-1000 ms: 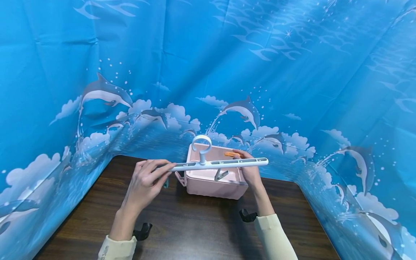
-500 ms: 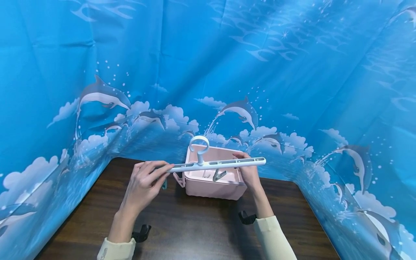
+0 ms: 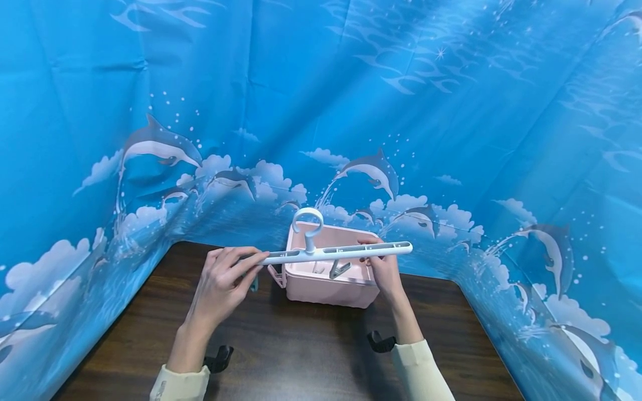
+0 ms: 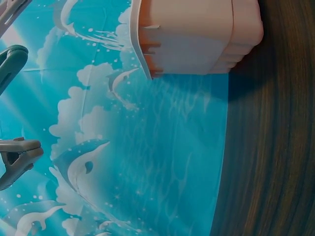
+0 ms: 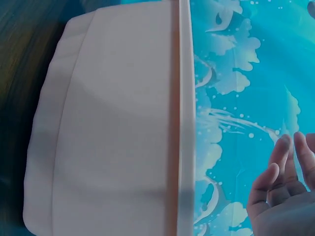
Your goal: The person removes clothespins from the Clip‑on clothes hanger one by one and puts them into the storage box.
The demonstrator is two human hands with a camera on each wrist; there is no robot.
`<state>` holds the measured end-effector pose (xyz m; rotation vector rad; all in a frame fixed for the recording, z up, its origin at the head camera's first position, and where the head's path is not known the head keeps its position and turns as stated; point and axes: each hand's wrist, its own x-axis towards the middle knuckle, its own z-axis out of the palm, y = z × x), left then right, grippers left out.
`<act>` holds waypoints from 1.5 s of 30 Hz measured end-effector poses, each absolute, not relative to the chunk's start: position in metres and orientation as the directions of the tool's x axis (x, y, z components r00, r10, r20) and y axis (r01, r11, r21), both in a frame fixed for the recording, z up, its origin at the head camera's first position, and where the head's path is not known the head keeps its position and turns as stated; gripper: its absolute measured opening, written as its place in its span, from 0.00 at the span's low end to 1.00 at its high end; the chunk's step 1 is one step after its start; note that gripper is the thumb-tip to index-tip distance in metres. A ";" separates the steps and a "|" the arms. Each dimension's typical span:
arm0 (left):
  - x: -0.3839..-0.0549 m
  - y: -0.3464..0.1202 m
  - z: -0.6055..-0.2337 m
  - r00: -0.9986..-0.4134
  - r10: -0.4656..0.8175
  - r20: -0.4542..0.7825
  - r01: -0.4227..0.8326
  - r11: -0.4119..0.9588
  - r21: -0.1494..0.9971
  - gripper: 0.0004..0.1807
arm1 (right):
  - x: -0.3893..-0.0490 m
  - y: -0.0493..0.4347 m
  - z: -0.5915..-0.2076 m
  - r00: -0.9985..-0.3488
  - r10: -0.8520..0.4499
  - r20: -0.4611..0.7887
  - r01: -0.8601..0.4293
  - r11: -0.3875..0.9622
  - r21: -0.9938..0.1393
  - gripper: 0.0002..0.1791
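A white hanger bar (image 3: 368,250) with a round hook (image 3: 308,217) spans level over a pink basket (image 3: 328,292). My left hand (image 3: 223,284) pinches the bar's left end between thumb and fingers. My right hand (image 3: 386,273) is behind the bar's right half, with a sliver of an orange clip (image 3: 368,262) showing at its fingers; the bar hides most of the clip. In the right wrist view, bent fingers (image 5: 280,147) show at the lower right edge. A grey clip (image 3: 339,270) hangs under the bar's middle. Beneath my left hand hangs a teal clip (image 4: 11,66).
The basket stands on a dark wooden table (image 3: 301,345), its pink handle (image 3: 277,277) out to the left. A blue dolphin-print curtain (image 3: 321,111) encloses the back and sides. Black camera mounts (image 3: 218,359) sit at both wrists.
My right hand has lowered the orange clip from above and behind the bar to mostly behind it, its fingers shifting there. The hanger and left hand have barely moved.
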<state>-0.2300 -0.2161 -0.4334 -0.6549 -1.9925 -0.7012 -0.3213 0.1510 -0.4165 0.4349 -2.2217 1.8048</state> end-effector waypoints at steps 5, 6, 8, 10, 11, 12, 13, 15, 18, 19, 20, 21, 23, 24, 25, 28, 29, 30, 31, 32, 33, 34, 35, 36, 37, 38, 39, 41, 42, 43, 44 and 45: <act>-0.231 -0.217 -0.434 -0.448 0.170 0.878 0.682 0.701 0.212 0.27 | -0.314 0.144 -0.412 -0.921 -0.090 0.378 -0.388 0.190 -0.902 0.15; -0.231 -0.217 -0.434 -0.446 0.168 0.879 0.681 0.701 0.211 0.27 | -0.311 0.143 -0.412 -0.921 -0.089 0.379 -0.389 0.191 -0.901 0.15; -0.230 -0.218 -0.435 -0.445 0.165 0.880 0.678 0.704 0.210 0.27 | -0.308 0.140 -0.411 -0.921 -0.086 0.380 -0.390 0.196 -0.900 0.15; -0.230 -0.218 -0.435 -0.443 0.163 0.882 0.678 0.705 0.210 0.28 | -0.306 0.138 -0.411 -0.920 -0.083 0.384 -0.393 0.200 -0.898 0.15; -0.230 -0.218 -0.435 -0.441 0.162 0.883 0.679 0.704 0.209 0.28 | -0.305 0.138 -0.411 -0.919 -0.080 0.387 -0.395 0.202 -0.896 0.16; -0.230 -0.218 -0.435 -0.439 0.162 0.884 0.680 0.703 0.209 0.28 | -0.303 0.137 -0.411 -0.920 -0.077 0.384 -0.392 0.199 -0.898 0.16; -0.231 -0.219 -0.434 -0.437 0.162 0.885 0.681 0.702 0.208 0.28 | -0.302 0.137 -0.411 -0.921 -0.075 0.383 -0.390 0.199 -0.899 0.16; -0.232 -0.219 -0.434 -0.436 0.162 0.885 0.683 0.700 0.209 0.28 | -0.300 0.137 -0.412 -0.921 -0.068 0.383 -0.389 0.195 -0.901 0.15; -0.232 -0.219 -0.432 -0.435 0.160 0.886 0.681 0.703 0.207 0.28 | -0.297 0.138 -0.412 -0.921 -0.081 0.381 -0.389 0.163 -0.907 0.12; -0.233 -0.218 -0.432 -0.432 0.160 0.887 0.681 0.703 0.205 0.27 | -0.296 0.138 -0.413 -0.919 -0.094 0.383 -0.394 0.154 -0.906 0.11; -0.233 -0.219 -0.432 -0.430 0.159 0.889 0.680 0.705 0.203 0.27 | -0.296 0.138 -0.414 -0.916 -0.111 0.384 -0.397 0.142 -0.907 0.10; -0.233 -0.219 -0.432 -0.427 0.159 0.890 0.680 0.705 0.200 0.27 | -0.295 0.138 -0.415 -0.913 -0.132 0.386 -0.402 0.128 -0.907 0.09; -0.233 -0.219 -0.432 -0.422 0.160 0.892 0.681 0.705 0.196 0.27 | -0.294 0.139 -0.417 -0.903 -0.181 0.390 -0.411 0.100 -0.906 0.09; -0.233 -0.219 -0.432 -0.419 0.160 0.894 0.682 0.705 0.193 0.27 | -0.293 0.139 -0.418 -0.894 -0.208 0.397 -0.422 0.094 -0.902 0.10; -0.233 -0.219 -0.432 -0.417 0.161 0.895 0.683 0.705 0.191 0.27 | -0.293 0.139 -0.419 -0.884 -0.235 0.404 -0.432 0.081 -0.898 0.11; -0.233 -0.219 -0.433 -0.410 0.160 0.898 0.685 0.705 0.186 0.26 | -0.291 0.138 -0.422 -0.852 -0.306 0.425 -0.459 0.047 -0.887 0.17; -0.234 -0.218 -0.433 -0.407 0.160 0.899 0.685 0.705 0.185 0.26 | -0.291 0.138 -0.423 -0.842 -0.325 0.430 -0.466 0.036 -0.884 0.19; -0.234 -0.218 -0.433 -0.404 0.159 0.901 0.685 0.705 0.183 0.26 | -0.290 0.138 -0.423 -0.835 -0.342 0.431 -0.469 0.032 -0.883 0.20; -0.234 -0.218 -0.434 -0.401 0.158 0.902 0.686 0.704 0.182 0.26 | -0.290 0.137 -0.423 -0.833 -0.354 0.425 -0.464 0.029 -0.885 0.21; -0.234 -0.218 -0.434 -0.399 0.158 0.903 0.687 0.704 0.181 0.26 | -0.289 0.136 -0.423 -0.830 -0.369 0.419 -0.460 0.028 -0.887 0.22; -0.235 -0.218 -0.434 -0.398 0.157 0.904 0.687 0.704 0.180 0.26 | -0.289 0.135 -0.423 -0.826 -0.384 0.412 -0.457 0.028 -0.889 0.22; -0.235 -0.218 -0.434 -0.399 0.156 0.904 0.686 0.705 0.181 0.26 | -0.288 0.135 -0.423 -0.828 -0.394 0.400 -0.448 0.036 -0.893 0.22; -0.235 -0.218 -0.434 -0.401 0.155 0.903 0.685 0.706 0.183 0.26 | -0.288 0.134 -0.423 -0.828 -0.406 0.387 -0.442 0.047 -0.896 0.23; -0.234 -0.218 -0.434 -0.403 0.154 0.902 0.684 0.706 0.185 0.26 | -0.287 0.133 -0.423 -0.829 -0.415 0.374 -0.434 0.058 -0.899 0.23; -0.234 -0.218 -0.434 -0.406 0.153 0.901 0.682 0.707 0.187 0.26 | -0.286 0.132 -0.423 -0.829 -0.423 0.365 -0.429 0.066 -0.901 0.24; -0.234 -0.218 -0.433 -0.409 0.152 0.900 0.680 0.708 0.190 0.26 | -0.286 0.131 -0.423 -0.828 -0.430 0.361 -0.429 0.070 -0.901 0.24; -0.234 -0.218 -0.433 -0.413 0.152 0.898 0.678 0.709 0.192 0.26 | -0.285 0.131 -0.424 -0.828 -0.432 0.356 -0.427 0.076 -0.901 0.25; -0.233 -0.217 -0.433 -0.418 0.152 0.895 0.676 0.710 0.195 0.26 | -0.285 0.129 -0.425 -0.825 -0.439 0.357 -0.431 0.076 -0.899 0.25; -0.233 -0.217 -0.432 -0.421 0.152 0.894 0.675 0.711 0.196 0.26 | -0.284 0.128 -0.426 -0.823 -0.441 0.358 -0.429 0.071 -0.900 0.26; -0.233 -0.217 -0.432 -0.423 0.153 0.893 0.673 0.713 0.197 0.26 | -0.284 0.127 -0.427 -0.818 -0.445 0.364 -0.434 0.062 -0.899 0.26; -0.233 -0.217 -0.432 -0.426 0.154 0.892 0.672 0.714 0.197 0.26 | -0.284 0.126 -0.428 -0.813 -0.449 0.370 -0.437 0.052 -0.898 0.26; -0.232 -0.217 -0.432 -0.429 0.156 0.890 0.669 0.716 0.198 0.26 | -0.284 0.124 -0.429 -0.806 -0.455 0.379 -0.443 0.038 -0.896 0.26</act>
